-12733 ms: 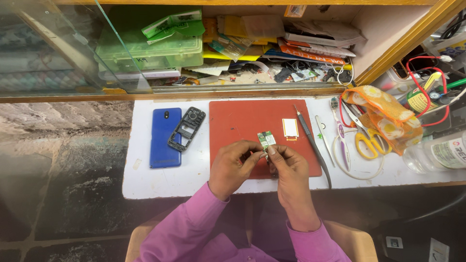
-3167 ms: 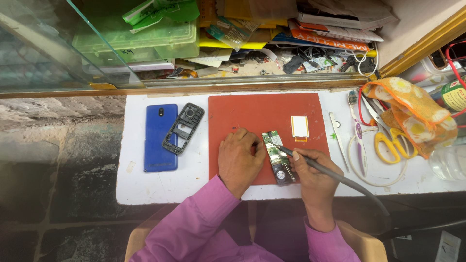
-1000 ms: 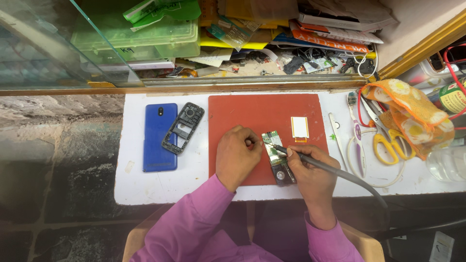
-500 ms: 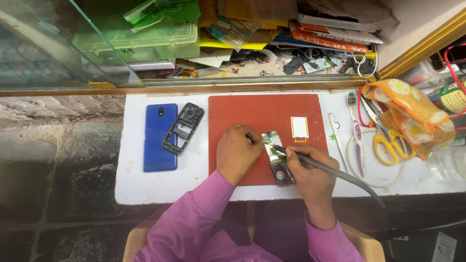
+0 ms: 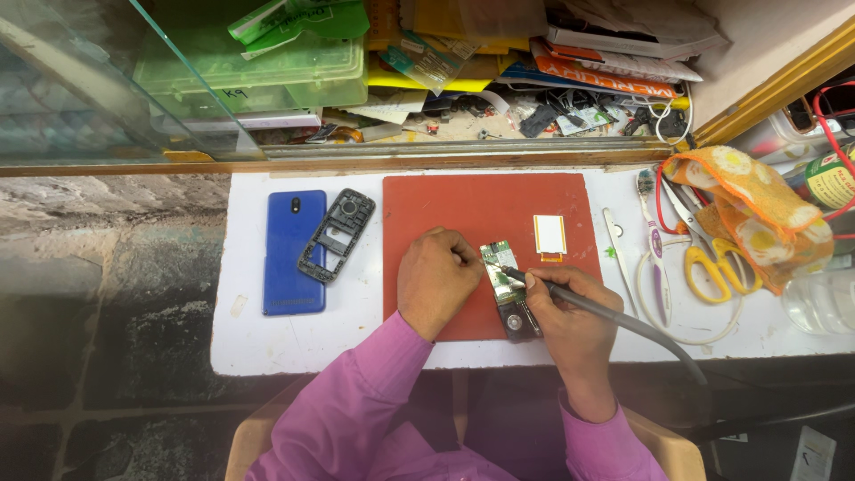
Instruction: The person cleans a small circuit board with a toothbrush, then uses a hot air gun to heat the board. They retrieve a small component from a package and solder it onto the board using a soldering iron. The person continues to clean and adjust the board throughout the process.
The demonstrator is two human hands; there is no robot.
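Note:
A small phone circuit board (image 5: 508, 289) lies on the red work mat (image 5: 463, 214). My left hand (image 5: 435, 278) rests on the mat with its fingertips pressed against the board's left edge, holding it still. In my right hand (image 5: 570, 307) is a dark soldering iron (image 5: 614, 319) with a black cable trailing to the lower right. The iron's tip touches the upper part of the board. A small screen with an orange border (image 5: 549, 236) lies on the mat just beyond my right hand.
A blue phone (image 5: 295, 251) and a black phone frame (image 5: 336, 234) lie left of the mat. Tweezers (image 5: 617, 258), yellow-handled scissors (image 5: 710, 267) and an orange patterned cloth (image 5: 748, 200) sit at the right. A cluttered shelf (image 5: 463, 71) runs behind the white counter (image 5: 294, 343).
Over the last second my hands and the iron have stayed almost still on the board. Earlier I held the board up in both hands; it now lies on the mat.

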